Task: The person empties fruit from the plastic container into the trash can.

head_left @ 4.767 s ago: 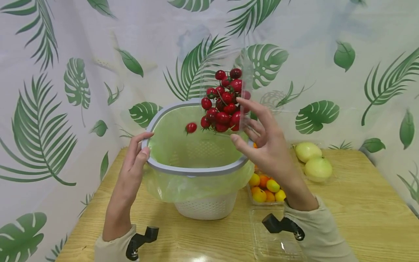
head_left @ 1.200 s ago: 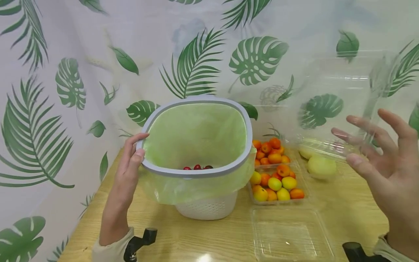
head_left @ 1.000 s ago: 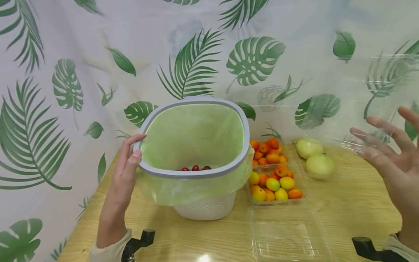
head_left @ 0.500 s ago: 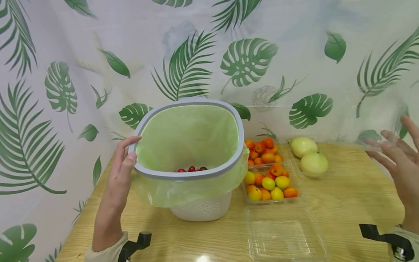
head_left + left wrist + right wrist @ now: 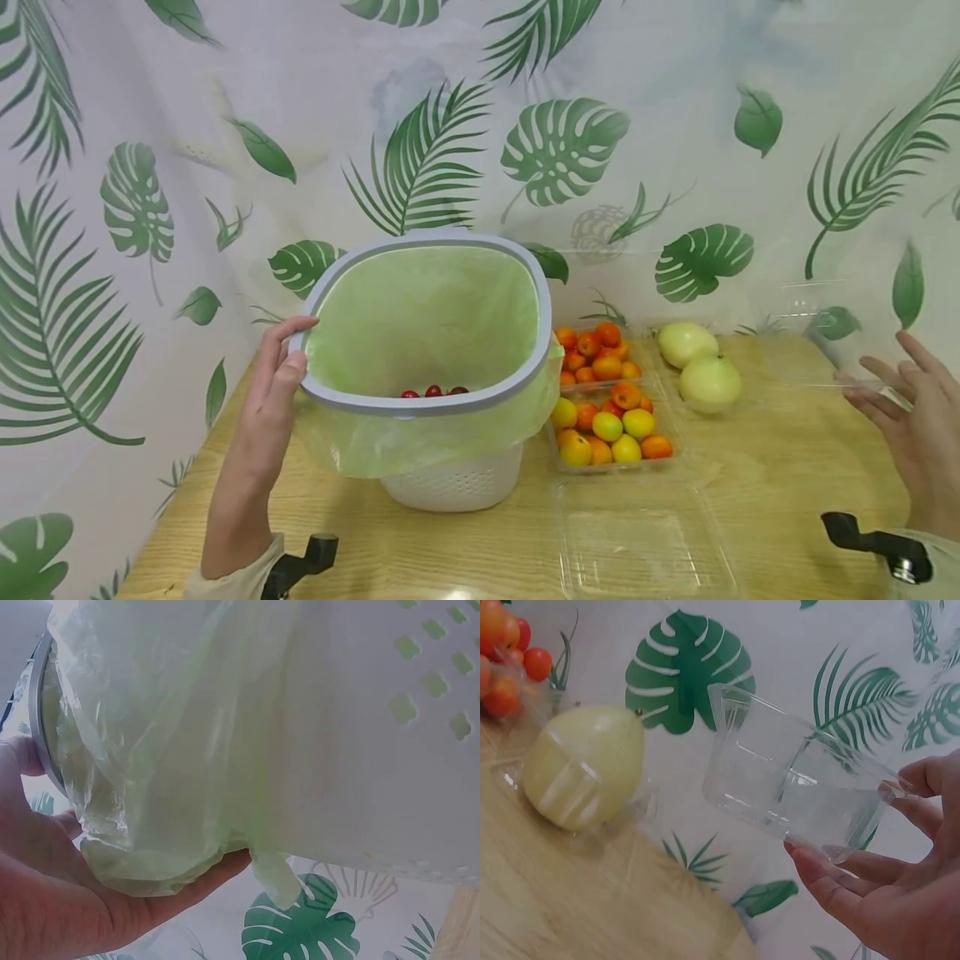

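A white perforated bin [image 5: 450, 487] with a grey rim [image 5: 420, 406] and a green bag liner [image 5: 420, 317] stands tilted toward me on the wooden table [image 5: 787, 467]. A few red cherry tomatoes [image 5: 432, 391] lie at its bottom. My left hand [image 5: 288, 354] grips the rim's left side, thumb on top. In the left wrist view the fingers [image 5: 187, 889] curl under the bag's overhang [image 5: 172, 765]. At the far right my right hand [image 5: 892, 387] holds an empty clear plastic container [image 5: 832, 333] above the table. In the right wrist view the fingers [image 5: 832, 885] pinch this container [image 5: 795, 780].
A clear tray of orange and yellow small fruits [image 5: 607, 408] sits just right of the bin. Two pale green fruits [image 5: 697, 367] lie behind it in clear packaging. An empty clear tray [image 5: 645, 542] lies at the table's front. A leaf-print curtain [image 5: 675, 125] hangs behind.
The cherry tomatoes were tipped out of the clear container into the bin. My right hand then carried the empty container right and down. The left hand kept its grip on the rim.
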Action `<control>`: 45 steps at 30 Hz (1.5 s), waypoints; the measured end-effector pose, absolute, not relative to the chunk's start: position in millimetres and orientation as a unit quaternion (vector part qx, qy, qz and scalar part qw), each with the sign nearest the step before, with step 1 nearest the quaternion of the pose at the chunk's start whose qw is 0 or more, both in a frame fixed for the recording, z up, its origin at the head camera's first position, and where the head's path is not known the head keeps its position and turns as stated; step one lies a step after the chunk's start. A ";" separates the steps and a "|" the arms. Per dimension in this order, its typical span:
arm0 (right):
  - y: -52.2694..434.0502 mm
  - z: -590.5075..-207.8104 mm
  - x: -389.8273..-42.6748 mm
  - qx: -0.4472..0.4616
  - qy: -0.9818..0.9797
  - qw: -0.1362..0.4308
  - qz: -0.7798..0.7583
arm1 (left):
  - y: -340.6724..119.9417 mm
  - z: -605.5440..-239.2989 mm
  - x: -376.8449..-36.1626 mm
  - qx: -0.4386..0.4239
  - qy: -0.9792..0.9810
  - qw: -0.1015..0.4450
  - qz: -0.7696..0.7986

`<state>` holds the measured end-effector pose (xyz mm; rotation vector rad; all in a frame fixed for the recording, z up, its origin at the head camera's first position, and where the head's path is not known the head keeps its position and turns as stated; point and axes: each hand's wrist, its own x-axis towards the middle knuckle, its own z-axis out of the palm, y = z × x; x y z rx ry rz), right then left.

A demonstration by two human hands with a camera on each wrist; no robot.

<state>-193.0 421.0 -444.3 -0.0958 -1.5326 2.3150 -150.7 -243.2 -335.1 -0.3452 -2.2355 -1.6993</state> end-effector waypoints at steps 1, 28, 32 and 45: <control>423.3 -447.0 -193.0 -0.045 -0.544 0.178 0.819 | -243.3 -334.7 -150.3 -0.119 -0.781 0.154 -0.594; 457.2 -498.0 -191.2 -0.171 -0.562 0.063 0.806 | -246.9 -329.2 -145.8 -0.074 -0.791 0.165 -0.584; 448.0 -485.6 -187.6 -0.226 -0.678 0.112 0.691 | -247.9 -329.5 -145.3 -0.073 -0.788 0.171 -0.587; 402.4 -415.9 -177.6 -0.056 -0.844 0.207 0.492 | -249.0 -327.6 -144.3 -0.081 -0.794 0.158 -0.581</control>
